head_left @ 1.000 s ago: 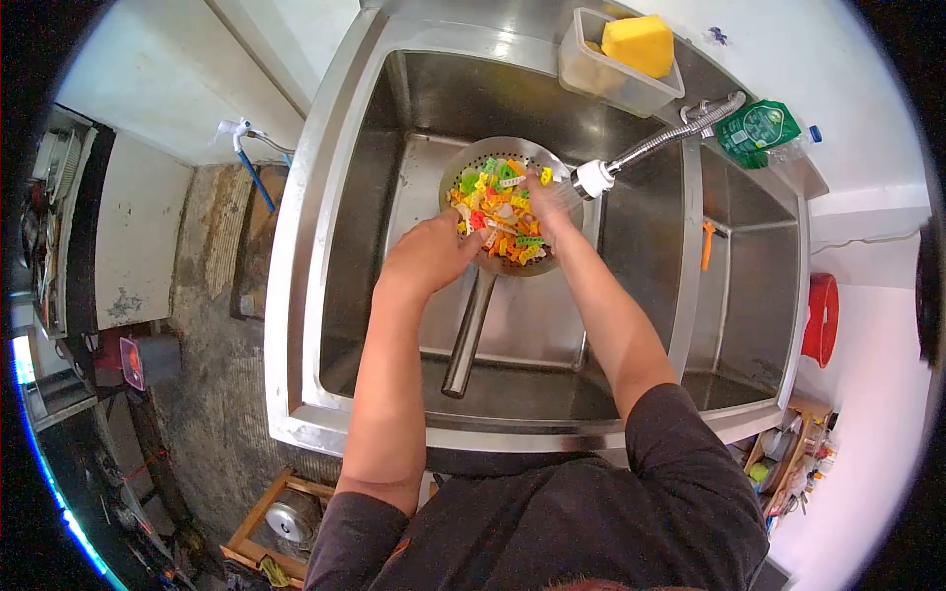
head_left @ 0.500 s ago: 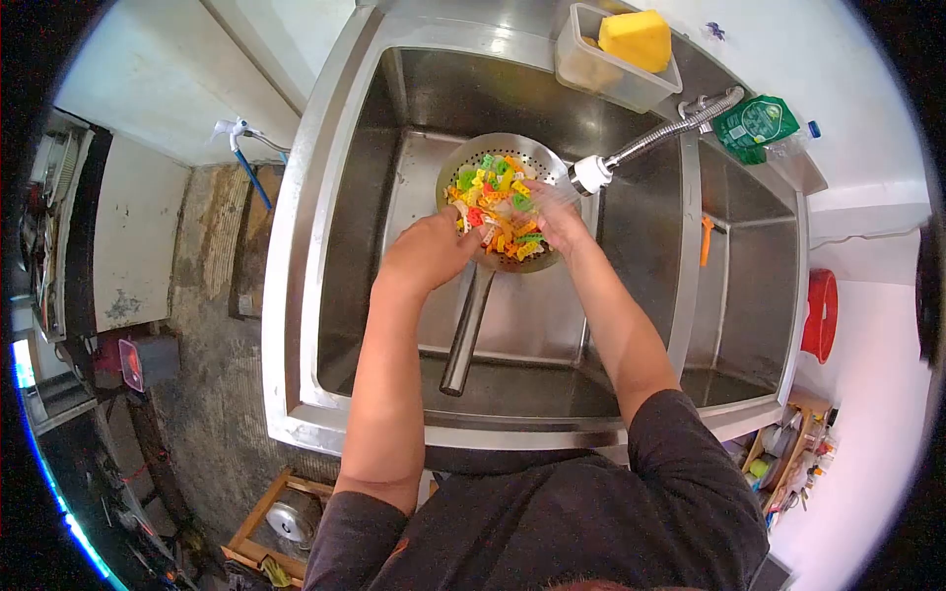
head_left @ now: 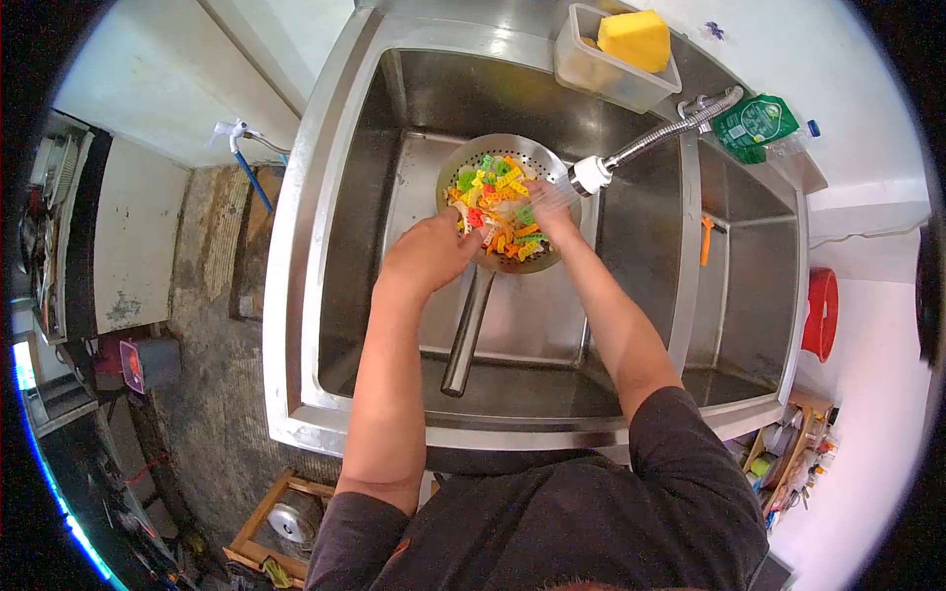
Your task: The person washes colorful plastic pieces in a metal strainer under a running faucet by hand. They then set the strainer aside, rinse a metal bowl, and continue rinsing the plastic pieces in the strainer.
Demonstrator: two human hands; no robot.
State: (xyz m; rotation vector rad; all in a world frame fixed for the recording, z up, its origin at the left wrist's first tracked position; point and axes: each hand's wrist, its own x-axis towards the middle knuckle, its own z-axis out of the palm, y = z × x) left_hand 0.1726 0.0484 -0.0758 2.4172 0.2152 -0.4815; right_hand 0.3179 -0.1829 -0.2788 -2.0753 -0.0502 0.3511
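A perforated metal strainer with a long handle (head_left: 467,340) rests in the large sink basin (head_left: 532,335), its handle toward me. Inside it lies a heap of small bright pieces (head_left: 483,185) in yellow, orange, green, red and white; their exact kind is hard to make out. My left hand (head_left: 431,253) reaches over the near left rim, fingers spread and touching the pieces. At the right side of the heap is my right hand (head_left: 552,209), fingers loosely stretched and partly blurred under water from the white faucet head (head_left: 591,175). Neither hand visibly grips a piece.
A flexible metal hose (head_left: 673,130) carries the faucet head. On the back ledge stand a plastic tub (head_left: 619,84) with a yellow sponge (head_left: 636,39) and a green pouch (head_left: 757,123). A second basin (head_left: 744,295) adjoins on the right, with an orange-handled item (head_left: 706,241).
My right hand has shifted slightly and its fingers have moved over the pieces, some of which lie differently at the upper right. My left hand and the strainer stay almost in place.
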